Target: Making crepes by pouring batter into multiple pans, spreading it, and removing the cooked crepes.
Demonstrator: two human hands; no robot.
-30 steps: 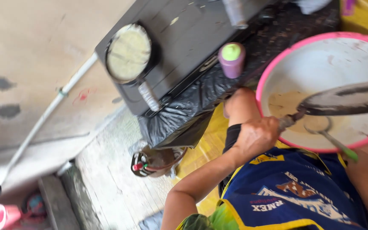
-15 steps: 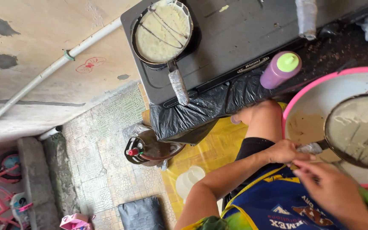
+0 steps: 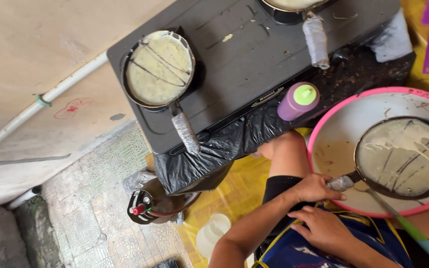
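The left hand (image 3: 315, 188) is closed around the wrapped handle of a small black pan (image 3: 402, 158), holding it over the pink basin (image 3: 323, 134) so that thin batter runs off its tilted face back into the basin. The right hand (image 3: 329, 229) rests just below it against the blue shirt (image 3: 299, 250), fingers loosely curled and holding nothing. A spoon with a green handle (image 3: 408, 229) lies across the basin rim beneath the pan. On the dark stove (image 3: 254, 59) a second pan (image 3: 159, 68) sits on the left burner with a pale crepe streaked by dark lines, and a third pan (image 3: 296, 6) shows at the top edge. A purple bottle with a green cap (image 3: 298, 100) stands at the stove's front edge. To coat well, it seems best to keep the pan steady and tilted above the basin until the drips thin out.
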